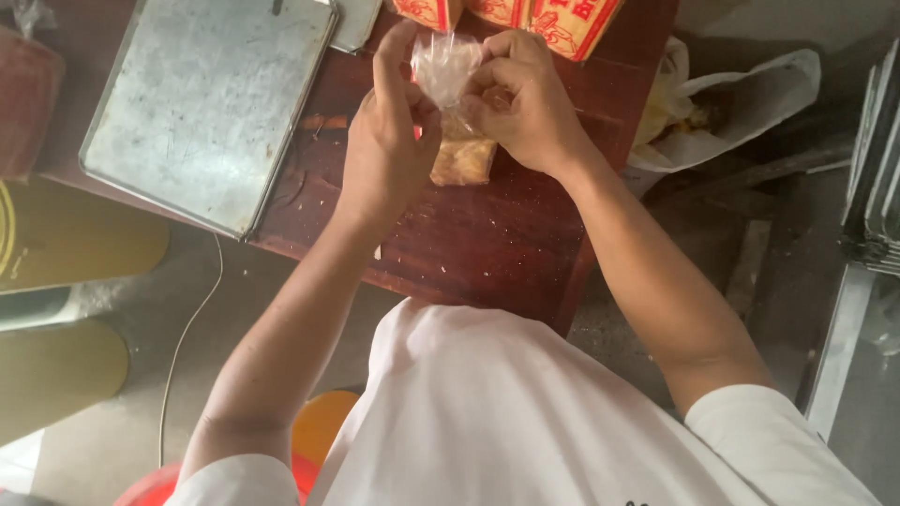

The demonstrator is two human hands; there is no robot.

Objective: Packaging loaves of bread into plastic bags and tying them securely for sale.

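Two hands grip one clear plastic bag [448, 70] above the dark red desk [469, 244]. Left hand [386, 141] and right hand [525, 98] have fingers closed on the bag's gathered upper end. The bag's long axis runs away from the person, with yellowish contents [464, 161] at the near end. A metal tray [202, 103] lies left.

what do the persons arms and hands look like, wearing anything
Both arms are bare from the short white sleeves of a t-shirt down to the fingers. The left hand and right hand wear no gloves, and no rings, watch or bracelets show on either wrist. No markings or bandages are visible on the forearms.
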